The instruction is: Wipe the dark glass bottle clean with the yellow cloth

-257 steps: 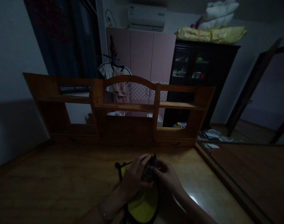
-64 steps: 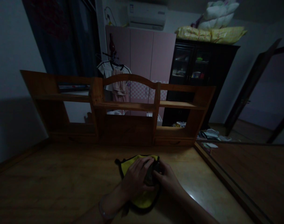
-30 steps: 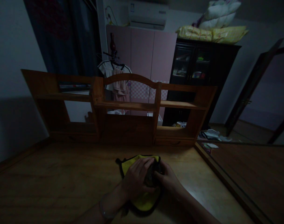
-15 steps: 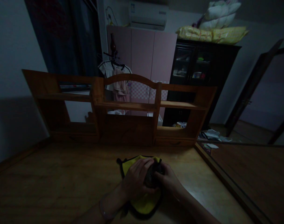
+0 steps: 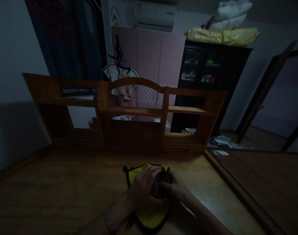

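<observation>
A yellow cloth with black edging (image 5: 152,217) lies spread on the wooden tabletop, partly beneath my hands. My left hand (image 5: 144,184) is closed around the left side of a dark, rounded object (image 5: 156,189) with a faint glassy shine. On the other side, my right hand (image 5: 177,187) grips the same object, its thumb laid over the front. A corner of the cloth is folded up behind the object, between my hands. The dim light hides the object's kind, and the fingertips of my right hand are out of sight.
A wooden shelf unit (image 5: 131,112) with small drawers stands along the far side of the tabletop (image 5: 90,182). A raised wooden edge (image 5: 233,181) runs down the right. Beyond are a pink wardrobe (image 5: 149,55), a dark cabinet (image 5: 212,71) and hanging clothes (image 5: 125,81).
My right thumb has shifted slightly down and left over the dark object, and more of its shiny surface shows. My left hand and the cloth have hardly moved.
</observation>
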A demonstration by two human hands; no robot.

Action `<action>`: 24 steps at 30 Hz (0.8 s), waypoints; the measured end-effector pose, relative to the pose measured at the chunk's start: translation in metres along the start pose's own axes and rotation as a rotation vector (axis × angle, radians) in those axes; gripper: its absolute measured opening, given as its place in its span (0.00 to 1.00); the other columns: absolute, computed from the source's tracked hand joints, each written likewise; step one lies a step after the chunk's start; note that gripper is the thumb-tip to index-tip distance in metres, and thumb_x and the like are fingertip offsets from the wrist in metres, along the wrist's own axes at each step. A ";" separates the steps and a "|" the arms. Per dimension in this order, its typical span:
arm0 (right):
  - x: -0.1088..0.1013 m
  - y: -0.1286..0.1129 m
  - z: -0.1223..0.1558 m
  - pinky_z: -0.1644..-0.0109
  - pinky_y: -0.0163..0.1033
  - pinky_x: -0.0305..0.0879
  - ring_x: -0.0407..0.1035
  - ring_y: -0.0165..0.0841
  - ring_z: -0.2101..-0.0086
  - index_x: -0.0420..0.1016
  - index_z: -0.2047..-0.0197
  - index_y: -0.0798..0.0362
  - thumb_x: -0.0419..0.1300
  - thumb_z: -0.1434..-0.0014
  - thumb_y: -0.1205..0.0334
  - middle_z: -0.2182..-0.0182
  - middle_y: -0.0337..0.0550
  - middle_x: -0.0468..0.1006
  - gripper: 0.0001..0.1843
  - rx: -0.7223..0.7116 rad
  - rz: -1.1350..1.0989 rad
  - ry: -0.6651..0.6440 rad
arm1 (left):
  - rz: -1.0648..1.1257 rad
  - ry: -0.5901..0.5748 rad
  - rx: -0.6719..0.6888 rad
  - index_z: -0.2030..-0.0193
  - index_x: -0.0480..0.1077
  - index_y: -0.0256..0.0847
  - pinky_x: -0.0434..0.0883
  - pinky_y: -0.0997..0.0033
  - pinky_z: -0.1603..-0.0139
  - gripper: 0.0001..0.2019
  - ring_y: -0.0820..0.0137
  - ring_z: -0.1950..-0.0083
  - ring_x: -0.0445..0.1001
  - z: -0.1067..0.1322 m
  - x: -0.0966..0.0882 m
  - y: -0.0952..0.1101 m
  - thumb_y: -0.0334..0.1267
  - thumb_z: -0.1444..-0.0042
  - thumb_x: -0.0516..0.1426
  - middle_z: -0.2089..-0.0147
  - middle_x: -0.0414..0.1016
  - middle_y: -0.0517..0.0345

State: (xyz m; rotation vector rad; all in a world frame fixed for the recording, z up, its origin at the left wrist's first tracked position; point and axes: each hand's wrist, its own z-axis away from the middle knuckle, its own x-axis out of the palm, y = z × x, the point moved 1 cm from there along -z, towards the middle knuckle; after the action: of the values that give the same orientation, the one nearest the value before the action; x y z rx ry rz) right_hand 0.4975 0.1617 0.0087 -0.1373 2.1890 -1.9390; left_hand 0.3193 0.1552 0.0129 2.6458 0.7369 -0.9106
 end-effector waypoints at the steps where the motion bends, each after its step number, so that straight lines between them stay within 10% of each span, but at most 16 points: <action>1: 0.001 -0.001 0.000 0.53 0.45 0.70 0.73 0.41 0.60 0.75 0.56 0.54 0.65 0.57 0.67 0.62 0.42 0.80 0.22 0.003 -0.011 0.001 | -0.003 0.002 -0.001 0.37 0.56 0.34 0.71 0.53 0.42 0.43 0.53 0.43 0.73 0.000 0.000 0.000 0.59 0.52 0.63 0.45 0.72 0.39; 24: 0.008 -0.002 0.006 0.48 0.47 0.67 0.73 0.43 0.56 0.75 0.53 0.55 0.67 0.49 0.58 0.58 0.46 0.80 0.21 -0.024 -0.073 -0.043 | -0.039 -0.021 0.052 0.36 0.54 0.32 0.70 0.51 0.41 0.44 0.52 0.43 0.72 0.000 0.001 0.001 0.59 0.51 0.62 0.45 0.72 0.38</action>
State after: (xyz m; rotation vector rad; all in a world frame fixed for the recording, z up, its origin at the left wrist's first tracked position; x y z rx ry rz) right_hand 0.4908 0.1542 0.0091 -0.2636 2.2093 -1.9287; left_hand 0.3201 0.1549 0.0127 2.6716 0.7730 -0.9789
